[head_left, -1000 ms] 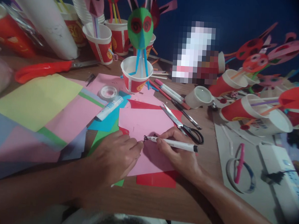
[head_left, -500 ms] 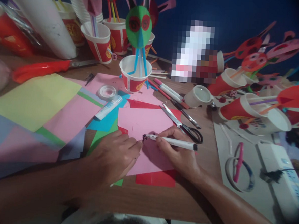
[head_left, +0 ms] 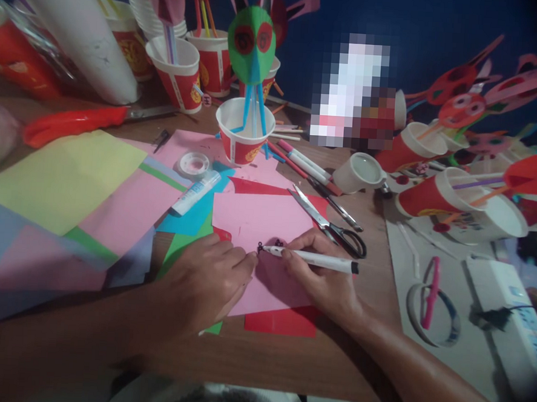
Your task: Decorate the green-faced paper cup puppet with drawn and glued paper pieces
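Note:
My right hand [head_left: 322, 277] grips a white marker pen [head_left: 319, 260], its black tip touching a small dark mark on a pink sheet of paper [head_left: 262, 222]. The fingers of my left hand [head_left: 204, 282] are curled and press down on the same pink sheet just left of the pen tip. Under the pink sheet lie red paper [head_left: 283, 320] and green paper [head_left: 181, 244]. Black-handled scissors [head_left: 330, 226] rest just beyond my right hand.
Coloured sheets [head_left: 70, 177] cover the left of the wooden table [head_left: 286, 360]. A glue stick [head_left: 196, 193], tape roll [head_left: 194, 163], red-handled scissors [head_left: 73, 123] and several red paper cups, one [head_left: 243, 133] holding a green paper face on straws, lie about. A white power strip [head_left: 511, 313] sits at right.
The pen tip has shifted slightly over the dark mark on the pink paper. My left hand has stayed pressed on the sheet.

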`<state>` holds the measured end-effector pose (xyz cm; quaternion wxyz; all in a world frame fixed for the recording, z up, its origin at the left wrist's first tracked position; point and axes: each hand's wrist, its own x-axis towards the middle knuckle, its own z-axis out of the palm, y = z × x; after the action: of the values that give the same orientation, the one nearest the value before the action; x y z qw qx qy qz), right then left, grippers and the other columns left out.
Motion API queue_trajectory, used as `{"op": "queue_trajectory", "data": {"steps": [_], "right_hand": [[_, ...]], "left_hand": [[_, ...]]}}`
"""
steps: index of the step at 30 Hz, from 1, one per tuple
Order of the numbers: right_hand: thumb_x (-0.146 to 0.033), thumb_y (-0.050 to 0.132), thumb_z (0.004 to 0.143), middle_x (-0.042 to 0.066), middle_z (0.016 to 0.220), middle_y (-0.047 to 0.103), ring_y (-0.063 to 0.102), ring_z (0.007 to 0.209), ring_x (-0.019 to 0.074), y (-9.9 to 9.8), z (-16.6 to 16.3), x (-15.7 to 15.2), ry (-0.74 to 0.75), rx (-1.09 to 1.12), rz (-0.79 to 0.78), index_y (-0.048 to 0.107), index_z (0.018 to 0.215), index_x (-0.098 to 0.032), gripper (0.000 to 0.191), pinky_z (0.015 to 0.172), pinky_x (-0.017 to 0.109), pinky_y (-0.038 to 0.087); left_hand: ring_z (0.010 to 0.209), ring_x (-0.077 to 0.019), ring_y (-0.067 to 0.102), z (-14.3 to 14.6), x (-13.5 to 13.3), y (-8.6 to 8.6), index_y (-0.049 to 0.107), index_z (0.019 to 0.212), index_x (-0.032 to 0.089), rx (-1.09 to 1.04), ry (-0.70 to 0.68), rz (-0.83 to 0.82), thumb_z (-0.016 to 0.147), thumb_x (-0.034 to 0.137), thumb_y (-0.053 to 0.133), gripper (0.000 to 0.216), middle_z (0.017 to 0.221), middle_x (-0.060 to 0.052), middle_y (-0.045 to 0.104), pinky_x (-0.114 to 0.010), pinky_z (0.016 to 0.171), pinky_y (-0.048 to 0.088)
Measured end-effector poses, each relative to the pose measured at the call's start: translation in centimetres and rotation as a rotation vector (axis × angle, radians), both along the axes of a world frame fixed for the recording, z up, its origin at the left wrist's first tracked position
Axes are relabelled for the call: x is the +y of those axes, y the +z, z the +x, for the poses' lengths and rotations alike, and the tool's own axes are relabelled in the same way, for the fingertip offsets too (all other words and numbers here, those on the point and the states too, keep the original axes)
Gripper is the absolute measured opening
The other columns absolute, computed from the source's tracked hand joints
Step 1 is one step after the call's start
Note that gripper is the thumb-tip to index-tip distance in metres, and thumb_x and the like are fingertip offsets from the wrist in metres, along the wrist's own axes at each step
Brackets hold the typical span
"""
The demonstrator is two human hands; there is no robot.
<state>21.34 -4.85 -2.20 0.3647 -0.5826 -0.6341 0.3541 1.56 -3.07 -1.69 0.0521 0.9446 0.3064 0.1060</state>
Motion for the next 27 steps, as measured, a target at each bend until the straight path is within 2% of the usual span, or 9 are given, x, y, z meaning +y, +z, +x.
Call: {"op": "queue_trajectory", "data": {"steps": [10, 27], "right_hand": [[-0.025, 0.059, 0.077, -0.003, 0.055, 0.058, 0.049, 0.046, 0.0083, 0.10, -0.05, 0.11, 0.012, -0.069, 0.033, 0.053, 0.070, -0.018, 0.011, 0.042, 0.018, 0.038], [-0.023, 0.058, 0.077, -0.003, 0.057, 0.058, 0.050, 0.047, 0.0075, 0.60, -0.55, 0.22, 0.032, -0.108, 0.053, 0.052, 0.068, -0.018, 0.011, 0.043, 0.017, 0.039]], "left_hand": [[0.066, -0.0188, 0.054, -0.08, -0.09, -0.17, 0.059, 0.092, 0.015, 0.042, -0.005, -0.030, 0.084, 0.016, 0.042, 0.018, 0.069, -0.003, 0.059, -0.035, 0.065, 0.038], [0.064, -0.0185, 0.053, -0.07, -0.07, -0.09, 0.058, 0.088, 0.014, 0.018, -0.008, -0.010, 0.081, 0.014, 0.045, 0.015, 0.067, -0.003, 0.058, -0.034, 0.063, 0.038]]}}
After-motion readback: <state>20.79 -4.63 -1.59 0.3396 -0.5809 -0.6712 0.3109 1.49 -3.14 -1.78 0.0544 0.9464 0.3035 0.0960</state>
